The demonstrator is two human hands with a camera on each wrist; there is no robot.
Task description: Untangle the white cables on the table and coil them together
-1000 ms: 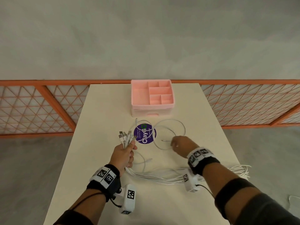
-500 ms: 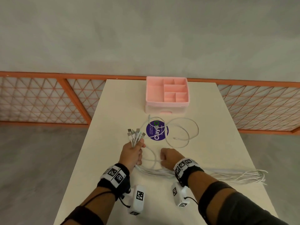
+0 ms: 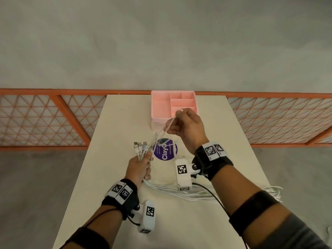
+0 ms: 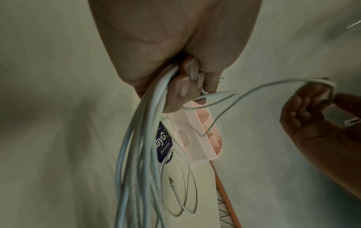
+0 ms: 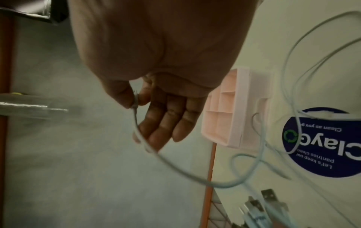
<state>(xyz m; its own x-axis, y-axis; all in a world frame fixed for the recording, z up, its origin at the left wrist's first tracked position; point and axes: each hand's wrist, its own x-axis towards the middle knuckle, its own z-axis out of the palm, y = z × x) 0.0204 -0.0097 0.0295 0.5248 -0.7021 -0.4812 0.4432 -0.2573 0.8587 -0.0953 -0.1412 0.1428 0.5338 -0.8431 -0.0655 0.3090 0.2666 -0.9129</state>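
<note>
My left hand (image 3: 139, 166) grips a bundle of white cables (image 3: 142, 153) just below their plugs (image 3: 141, 145), which stick up above the fist. The bundle's strands (image 3: 179, 192) trail right across the table and off its right edge (image 3: 273, 192). In the left wrist view the curled fingers (image 4: 183, 92) wrap the bundle (image 4: 140, 138). My right hand (image 3: 185, 126) is raised over the table and pinches the end of one loose white cable (image 3: 171, 123) between thumb and forefinger (image 5: 134, 100). That cable (image 5: 175, 168) droops toward the left hand.
A pink compartment tray (image 3: 161, 106) stands at the table's far end, behind the right hand. A round purple sticker (image 3: 166, 152) lies flat mid-table. Another thin cable loop (image 4: 183, 177) lies on the cream table (image 3: 115, 123). Orange lattice railing (image 3: 36, 119) runs behind.
My right hand left the strands on the table, took one cable end and lifted it up and away toward the tray. The left hand kept its grip on the plug bundle.
</note>
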